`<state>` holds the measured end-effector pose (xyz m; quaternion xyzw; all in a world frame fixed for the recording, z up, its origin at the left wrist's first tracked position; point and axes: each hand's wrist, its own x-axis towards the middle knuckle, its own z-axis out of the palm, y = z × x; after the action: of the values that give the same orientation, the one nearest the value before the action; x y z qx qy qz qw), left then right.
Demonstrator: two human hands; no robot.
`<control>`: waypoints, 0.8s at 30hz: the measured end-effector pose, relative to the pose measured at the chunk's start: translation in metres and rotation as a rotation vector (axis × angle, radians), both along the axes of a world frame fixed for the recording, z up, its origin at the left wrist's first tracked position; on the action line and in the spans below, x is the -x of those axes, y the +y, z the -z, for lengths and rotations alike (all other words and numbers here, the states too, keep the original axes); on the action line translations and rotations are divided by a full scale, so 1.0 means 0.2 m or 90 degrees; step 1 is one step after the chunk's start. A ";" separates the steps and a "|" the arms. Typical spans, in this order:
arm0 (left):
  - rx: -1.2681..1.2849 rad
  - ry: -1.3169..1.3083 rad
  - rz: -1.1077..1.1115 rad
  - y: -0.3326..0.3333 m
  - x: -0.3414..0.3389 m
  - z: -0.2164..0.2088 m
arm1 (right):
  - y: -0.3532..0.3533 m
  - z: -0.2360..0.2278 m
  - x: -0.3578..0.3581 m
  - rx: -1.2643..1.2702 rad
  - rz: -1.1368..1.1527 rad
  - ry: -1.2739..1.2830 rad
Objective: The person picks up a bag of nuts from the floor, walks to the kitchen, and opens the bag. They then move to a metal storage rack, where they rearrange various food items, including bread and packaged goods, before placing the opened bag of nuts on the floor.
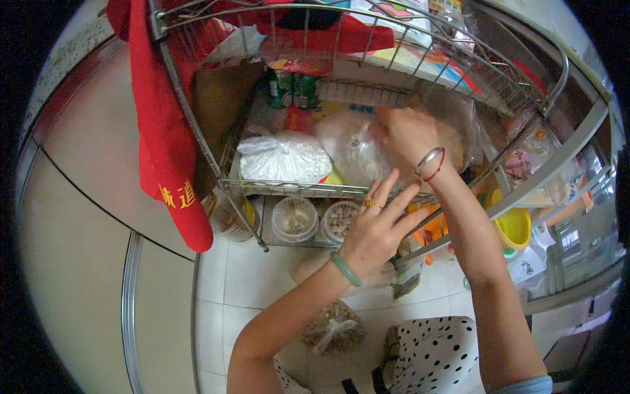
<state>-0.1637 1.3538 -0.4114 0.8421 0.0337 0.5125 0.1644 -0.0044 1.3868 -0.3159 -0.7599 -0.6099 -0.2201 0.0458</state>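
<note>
My left hand [374, 230], with a ring and a green bangle at the wrist, has its fingers spread just in front of the wire rack's middle shelf edge [295, 190]. Its fingertips come close to a clear knotted plastic bag [354, 144], and nothing shows in its grasp. Farther in, my right hand [407, 134], wearing a silver bracelet and red cord, is over the shelf between this bag and a brownish plastic bag [449, 138]. Its fingers are blurred and partly hidden. Left of them sits a tied bag of white contents [283, 161].
Green cans [293, 90] stand at the shelf's back. Below are round plastic tubs [294, 218]. A knotted bag [333, 326] lies on the tiled floor [246, 272]. Red cloth [161, 131] hangs at the rack's left; a yellow basket [513, 228] is at right.
</note>
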 end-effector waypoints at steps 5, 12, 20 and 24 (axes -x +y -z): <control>0.258 -0.103 0.057 0.01 0.09 0.02 | -0.02 0.05 -0.03 -0.299 -0.035 0.266; 0.775 -0.259 0.253 0.09 0.13 0.04 | -0.19 0.00 -0.03 -0.542 -0.229 0.601; 0.764 -0.287 0.250 0.10 0.20 -0.02 | -0.29 -0.04 0.05 -0.528 -0.274 0.848; 0.772 -0.210 0.336 0.11 0.25 -0.02 | -0.35 -0.01 0.02 -0.425 -0.318 0.955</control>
<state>-0.2135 1.3760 -0.4074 0.4919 0.0827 0.4671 0.7301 -0.0090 1.3174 -0.3131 -0.4946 -0.4711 0.1891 0.7055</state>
